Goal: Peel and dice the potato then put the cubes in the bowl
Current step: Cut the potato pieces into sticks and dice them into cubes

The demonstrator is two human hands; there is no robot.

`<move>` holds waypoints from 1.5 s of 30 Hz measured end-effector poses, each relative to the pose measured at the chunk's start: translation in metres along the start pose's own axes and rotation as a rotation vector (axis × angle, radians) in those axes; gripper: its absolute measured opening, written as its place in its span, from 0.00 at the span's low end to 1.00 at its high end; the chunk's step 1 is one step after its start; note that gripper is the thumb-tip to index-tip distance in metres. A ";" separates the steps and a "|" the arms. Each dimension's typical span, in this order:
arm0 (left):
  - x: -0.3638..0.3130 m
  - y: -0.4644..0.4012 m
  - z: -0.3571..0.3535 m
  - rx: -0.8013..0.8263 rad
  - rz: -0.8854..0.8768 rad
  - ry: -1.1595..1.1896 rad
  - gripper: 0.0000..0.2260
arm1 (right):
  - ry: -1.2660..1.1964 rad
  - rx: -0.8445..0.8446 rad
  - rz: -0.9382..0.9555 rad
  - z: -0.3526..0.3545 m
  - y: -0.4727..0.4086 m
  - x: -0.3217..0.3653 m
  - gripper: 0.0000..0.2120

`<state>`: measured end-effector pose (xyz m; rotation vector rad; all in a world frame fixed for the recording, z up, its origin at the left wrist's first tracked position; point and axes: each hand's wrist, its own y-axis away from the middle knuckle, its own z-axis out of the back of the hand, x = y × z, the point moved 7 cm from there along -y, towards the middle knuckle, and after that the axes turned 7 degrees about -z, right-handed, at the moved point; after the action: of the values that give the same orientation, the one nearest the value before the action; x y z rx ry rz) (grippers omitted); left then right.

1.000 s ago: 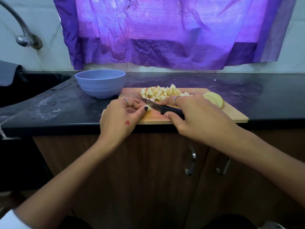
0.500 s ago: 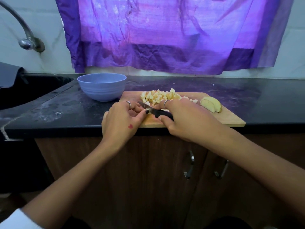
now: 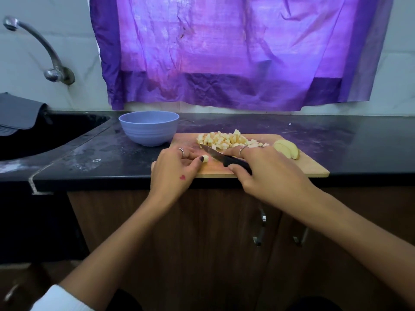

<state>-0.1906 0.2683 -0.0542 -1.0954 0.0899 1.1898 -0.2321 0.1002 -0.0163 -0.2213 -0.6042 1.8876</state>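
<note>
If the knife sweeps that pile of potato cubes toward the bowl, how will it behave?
The pile of potato cubes is loose and heaped, so it would likely scatter rather than slide together. Cut faces look moist, so some may cling to the knife. Blocky shapes probably tumble, not roll far.

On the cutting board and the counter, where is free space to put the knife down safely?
The counter right of the cutting board is bare. The board's near right corner, below the potato slices, is also free. It is crowded at the board's back, where the cube pile lies, and at its left, where the left hand pinches a piece beside the bowl.
</note>
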 end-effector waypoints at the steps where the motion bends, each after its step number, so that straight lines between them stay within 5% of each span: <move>1: -0.001 0.000 0.001 -0.014 -0.015 0.002 0.08 | -0.014 -0.001 0.005 0.000 0.001 0.002 0.19; 12: 0.004 -0.003 -0.002 0.008 -0.059 0.050 0.04 | -0.109 0.120 -0.006 -0.016 -0.019 0.004 0.17; 19: 0.001 -0.001 -0.003 -0.022 -0.070 -0.006 0.05 | 0.090 0.024 0.068 -0.008 -0.009 0.004 0.17; 24: 0.003 -0.001 -0.003 -0.044 -0.066 -0.023 0.08 | -0.034 -0.035 0.017 0.000 -0.003 0.001 0.18; 37: 0.005 -0.001 -0.001 -0.034 -0.056 0.034 0.06 | -0.090 0.121 0.001 -0.023 -0.022 0.012 0.17; 42: 0.007 -0.001 -0.002 -0.067 -0.050 0.016 0.04 | 0.108 0.016 0.083 -0.016 -0.014 0.014 0.16; 45: 0.006 -0.001 -0.001 -0.076 -0.054 -0.016 0.05 | 0.018 -0.057 0.029 -0.010 -0.008 0.008 0.17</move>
<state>-0.1868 0.2718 -0.0576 -1.1479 0.0024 1.1610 -0.2246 0.1124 -0.0202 -0.2849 -0.6463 1.8965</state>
